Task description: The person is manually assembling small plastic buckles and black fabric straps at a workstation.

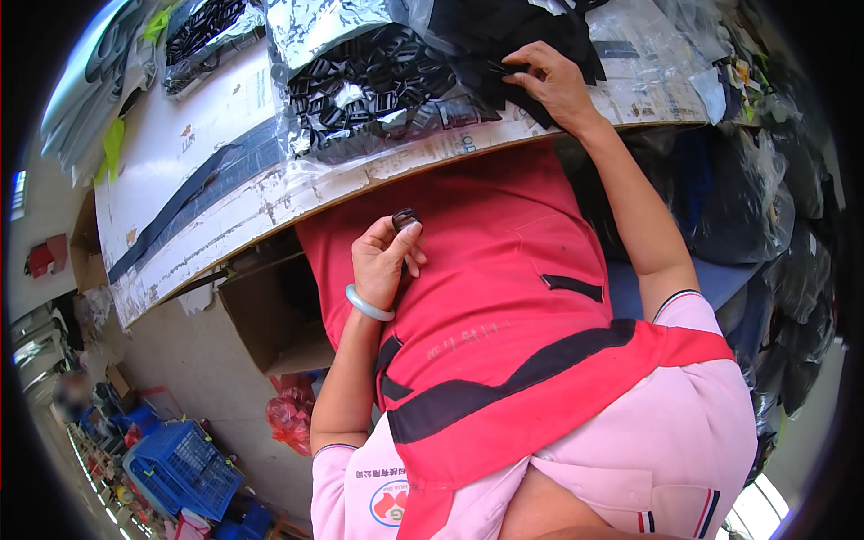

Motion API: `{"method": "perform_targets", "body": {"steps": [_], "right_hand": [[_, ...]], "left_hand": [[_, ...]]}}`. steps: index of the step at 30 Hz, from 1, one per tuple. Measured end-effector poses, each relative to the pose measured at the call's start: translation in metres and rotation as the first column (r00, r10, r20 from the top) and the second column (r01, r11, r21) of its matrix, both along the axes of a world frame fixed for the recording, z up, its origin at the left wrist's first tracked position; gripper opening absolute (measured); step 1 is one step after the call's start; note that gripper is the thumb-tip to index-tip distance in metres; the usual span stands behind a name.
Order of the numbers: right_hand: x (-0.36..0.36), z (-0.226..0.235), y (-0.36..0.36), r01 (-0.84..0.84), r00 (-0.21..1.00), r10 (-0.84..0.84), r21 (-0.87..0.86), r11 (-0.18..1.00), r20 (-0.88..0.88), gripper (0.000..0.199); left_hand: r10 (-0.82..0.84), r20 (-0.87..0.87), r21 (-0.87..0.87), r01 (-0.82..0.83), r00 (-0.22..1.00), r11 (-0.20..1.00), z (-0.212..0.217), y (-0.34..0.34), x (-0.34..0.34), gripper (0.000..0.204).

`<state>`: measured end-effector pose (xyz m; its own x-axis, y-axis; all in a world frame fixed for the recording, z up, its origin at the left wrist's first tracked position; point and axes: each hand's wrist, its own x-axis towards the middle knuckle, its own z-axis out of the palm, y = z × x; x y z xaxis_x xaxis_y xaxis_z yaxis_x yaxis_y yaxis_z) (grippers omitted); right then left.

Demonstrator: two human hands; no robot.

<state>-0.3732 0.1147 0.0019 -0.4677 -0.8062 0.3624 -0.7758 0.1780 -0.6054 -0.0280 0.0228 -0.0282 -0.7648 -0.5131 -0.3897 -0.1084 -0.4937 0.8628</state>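
Between the thumb and fingers of my left hand (380, 256) is a small black plastic buckle (406, 218), held above my lap in front of the table edge. My right hand (551, 85) reaches over the table and pinches the edge of some black fabric pieces (477, 40) piled there. A clear plastic bag (310, 148) lies opened out on the table between the two hands, heaped with many loose black buckles (369, 90). My right fingertips rest beside that heap, on the cloth.
A dark strip of webbing (171, 216) lies along the white, worn tabletop (193, 148). Another bag of black parts (205, 36) sits farther left. Plastic-wrapped dark bundles (738, 198) crowd the right side. A cardboard box (270, 315) is under the table; a blue crate (184, 468) stands lower left.
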Motion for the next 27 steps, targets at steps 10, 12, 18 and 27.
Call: {"method": "perform_targets", "body": {"steps": [10, 12, 18, 27], "right_hand": [[-0.005, 0.008, 0.004, -0.054, 0.973, 0.042, 0.048, 0.997, 0.227, 0.013], [-0.005, 0.006, 0.004, -0.061, 0.974, 0.05, 0.043, 0.997, 0.222, 0.013], [-0.011, 0.0, 0.007, -0.123, 0.987, 0.12, 0.021, 0.992, 0.104, 0.016], [0.049, 0.076, 0.008, 0.102, 0.993, -0.112, -0.185, 0.978, -0.045, 0.015]], "left_hand": [[-0.016, -0.038, -0.053, 0.014, 0.999, 0.998, 0.009, 0.0, -0.014, 0.026], [-0.033, -0.025, -0.08, 0.031, 0.999, 0.996, 0.01, 0.001, -0.016, 0.026], [-0.068, -0.017, -0.12, 0.066, 0.998, 0.991, 0.008, 0.003, -0.015, 0.026], [0.005, -0.002, -0.15, -0.005, 1.0, 0.989, 0.024, 0.004, -0.014, 0.022]]}}
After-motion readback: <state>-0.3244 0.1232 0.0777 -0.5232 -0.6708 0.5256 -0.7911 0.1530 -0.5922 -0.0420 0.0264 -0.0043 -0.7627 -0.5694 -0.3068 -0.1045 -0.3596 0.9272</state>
